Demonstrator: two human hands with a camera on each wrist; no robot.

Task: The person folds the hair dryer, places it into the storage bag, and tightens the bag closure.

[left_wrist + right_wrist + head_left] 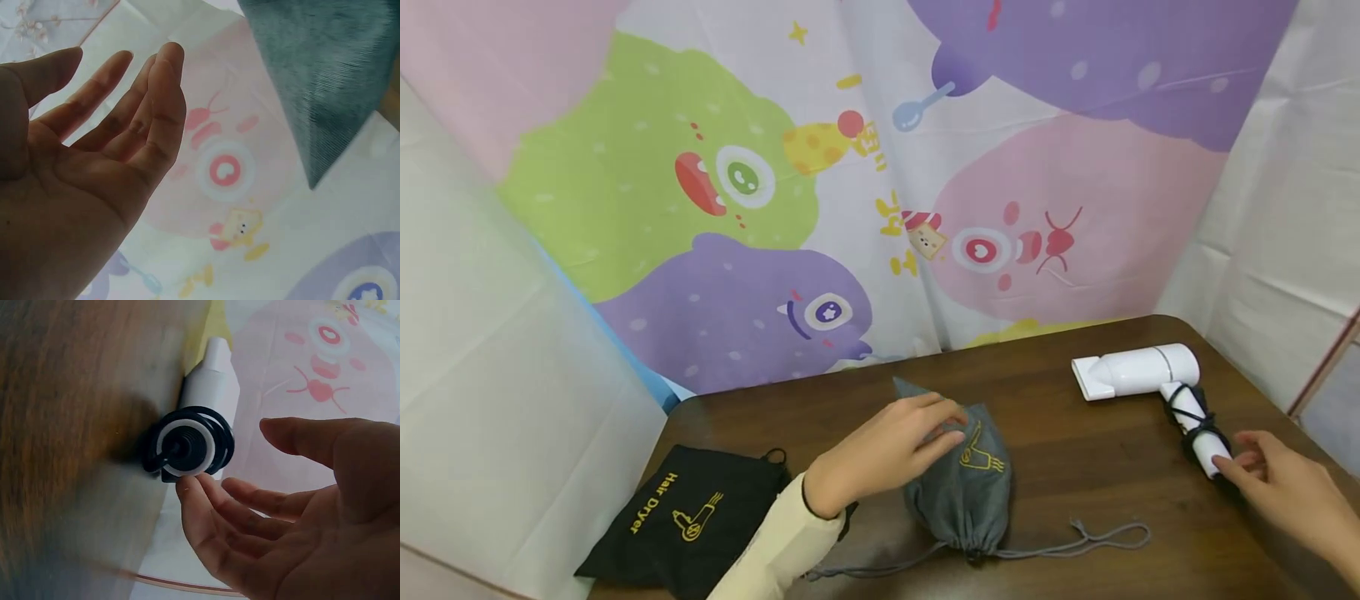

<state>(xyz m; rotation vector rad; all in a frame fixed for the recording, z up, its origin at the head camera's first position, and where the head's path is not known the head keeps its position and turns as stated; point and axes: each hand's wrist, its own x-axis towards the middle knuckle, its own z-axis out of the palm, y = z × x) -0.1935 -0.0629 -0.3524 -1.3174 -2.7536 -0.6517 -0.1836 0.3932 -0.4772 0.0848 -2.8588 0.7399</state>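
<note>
A white hair dryer [1142,372] lies at the right of the table, its nozzle to the left. Its black cord [1201,427] is wound round the handle. My right hand [1288,492] is at the handle's end, thumb and fingers parted; in the right wrist view no finger wraps the handle [185,447], and whether a fingertip touches it I cannot tell. Over a grey drawstring bag [958,492] with a yellow dryer print hovers my left hand [895,442], fingers loosely bent and holding nothing. The left wrist view shows a corner of the grey bag [325,81] apart from the fingers.
On the left of the brown table [1052,467] lies a black "Hair Dryer" bag [655,517], partly behind my left sleeve [782,542]. Grey drawstrings [1075,546] trail to both sides of the grey bag. A cartoon-printed sheet [865,167] hangs behind the table.
</note>
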